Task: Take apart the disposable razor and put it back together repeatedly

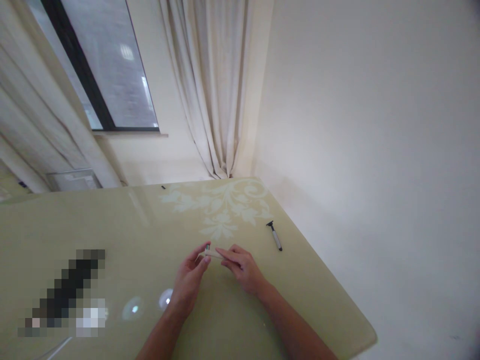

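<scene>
Above the table, my left hand (191, 275) pinches the small dark head of a pale-handled razor (213, 254) between thumb and fingertips. The slim handle runs to the right, where the fingers of my right hand (242, 265) close on its other end. Finer details of the head are too small to make out. A second razor, grey-handled with a black head (276, 239), lies on the tabletop beyond my right hand, touched by neither hand.
The glossy yellow-green table (112, 225) carries a white floral pattern. A tiny black piece (163, 187) lies near its far edge. Curtains (213, 85) and a window (112, 60) are behind; a plain wall (367, 125) borders the right side. At left, a dark patch (67, 285) is blurred.
</scene>
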The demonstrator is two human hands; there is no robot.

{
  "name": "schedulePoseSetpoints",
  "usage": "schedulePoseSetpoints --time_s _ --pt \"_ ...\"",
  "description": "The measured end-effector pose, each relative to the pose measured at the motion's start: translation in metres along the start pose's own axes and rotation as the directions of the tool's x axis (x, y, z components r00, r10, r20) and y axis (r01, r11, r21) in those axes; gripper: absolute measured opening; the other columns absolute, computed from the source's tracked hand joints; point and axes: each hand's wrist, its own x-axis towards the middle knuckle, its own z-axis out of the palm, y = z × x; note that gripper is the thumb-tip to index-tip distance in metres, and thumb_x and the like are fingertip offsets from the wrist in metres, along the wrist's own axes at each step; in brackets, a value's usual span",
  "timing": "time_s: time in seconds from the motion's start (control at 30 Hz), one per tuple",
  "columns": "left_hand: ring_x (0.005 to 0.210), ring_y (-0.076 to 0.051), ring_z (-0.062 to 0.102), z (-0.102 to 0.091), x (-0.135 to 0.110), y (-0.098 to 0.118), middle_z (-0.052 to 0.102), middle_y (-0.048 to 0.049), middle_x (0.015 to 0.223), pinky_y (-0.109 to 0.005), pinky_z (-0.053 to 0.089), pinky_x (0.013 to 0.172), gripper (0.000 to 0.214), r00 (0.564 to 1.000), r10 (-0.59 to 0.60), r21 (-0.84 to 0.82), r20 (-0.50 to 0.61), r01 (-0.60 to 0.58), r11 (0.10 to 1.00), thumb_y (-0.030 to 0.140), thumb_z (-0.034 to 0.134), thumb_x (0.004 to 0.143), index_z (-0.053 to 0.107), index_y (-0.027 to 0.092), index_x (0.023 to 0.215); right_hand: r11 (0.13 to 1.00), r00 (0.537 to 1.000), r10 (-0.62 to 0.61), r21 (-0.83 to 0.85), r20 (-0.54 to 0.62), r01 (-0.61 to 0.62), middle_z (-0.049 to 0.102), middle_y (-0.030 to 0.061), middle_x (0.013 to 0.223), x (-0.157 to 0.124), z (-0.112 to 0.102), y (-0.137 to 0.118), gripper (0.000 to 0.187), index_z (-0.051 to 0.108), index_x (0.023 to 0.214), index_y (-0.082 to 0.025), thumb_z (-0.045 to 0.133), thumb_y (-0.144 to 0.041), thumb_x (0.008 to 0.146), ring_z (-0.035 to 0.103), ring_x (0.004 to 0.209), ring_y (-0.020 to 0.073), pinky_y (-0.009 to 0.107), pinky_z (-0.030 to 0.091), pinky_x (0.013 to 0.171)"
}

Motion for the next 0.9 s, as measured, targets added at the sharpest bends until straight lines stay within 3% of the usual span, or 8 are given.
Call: schedulePoseSetpoints --time_s 0.17,0.4,0.5,0.73,0.8,0.9 --pt "0.062 -0.011 0.051 -0.003 0.002 -0.003 0.056 0.0067 0.062 -0.022 0.038 0.063 0.062 1.000 0.020 0.116 0.001 -0.020 0.993 0.048 0.098 0.059 0.081 0.019 0.112 0.999 0.995 0.051 -0.003 -0.082 -0.051 0.062 0.0043 0.088 0.002 0.000 0.001 0.038 0.072 0.138 -0.026 0.059 -0.041 0.105 0.057 0.080 0.0184 0.030 0.045 0.076" --pt "0.070 -0.015 0.057 0.001 -0.001 0.006 0.071 -0.0001 0.077 -0.026 0.045 0.071 0.065 1.000 0.002 -0.018 -0.014 -0.002 1.000 0.047 0.097 0.060 0.081 0.021 0.117 0.971 0.986 0.105 0.202 0.134 -0.130 0.063 0.0005 0.080 0.001 -0.002 -0.007 0.035 0.077 0.130 -0.026 0.067 -0.041 0.099 0.053 0.072 0.0155 0.027 0.041 0.067" --pt "0.074 -0.016 0.059 0.001 -0.002 0.006 0.074 -0.0025 0.082 -0.027 0.047 0.075 0.064 1.000 0.004 -0.016 0.003 -0.004 1.000 0.046 0.098 0.059 0.082 0.021 0.115 0.944 0.975 0.138 0.275 0.174 -0.183 0.066 0.0008 0.080 0.002 -0.006 -0.007 0.034 0.080 0.123 -0.024 0.070 -0.042 0.097 0.053 0.070 0.0150 0.026 0.041 0.065" --pt "0.067 -0.013 0.055 -0.002 0.001 -0.006 0.062 0.0039 0.067 -0.024 0.044 0.068 0.060 1.000 -0.012 0.070 0.010 0.011 0.998 0.045 0.098 0.059 0.083 0.021 0.112 0.987 0.988 0.137 0.089 -0.072 -0.130 0.061 0.0018 0.079 0.004 -0.005 -0.002 0.028 0.084 0.113 -0.021 0.069 -0.039 0.098 0.053 0.072 0.0159 0.028 0.040 0.069" --pt "0.070 -0.014 0.057 -0.001 0.001 -0.004 0.066 0.0024 0.072 -0.025 0.046 0.071 0.061 1.000 -0.012 0.050 0.010 0.011 0.999 0.047 0.097 0.060 0.082 0.022 0.114 0.987 0.991 0.129 0.102 -0.023 -0.126 0.061 0.0015 0.080 0.003 -0.003 -0.005 0.027 0.083 0.113 -0.022 0.069 -0.038 0.097 0.053 0.072 0.0156 0.027 0.040 0.068" --pt "0.086 -0.019 0.064 -0.001 0.001 0.000 0.075 -0.0033 0.092 -0.029 0.049 0.083 0.062 1.000 0.002 0.018 0.015 -0.003 1.000 0.047 0.097 0.059 0.082 0.024 0.114 0.967 0.977 0.137 0.192 0.161 -0.167 0.062 -0.0003 0.076 0.002 -0.005 -0.010 0.028 0.083 0.114 -0.021 0.069 -0.038 0.097 0.050 0.067 0.0140 0.025 0.038 0.064"
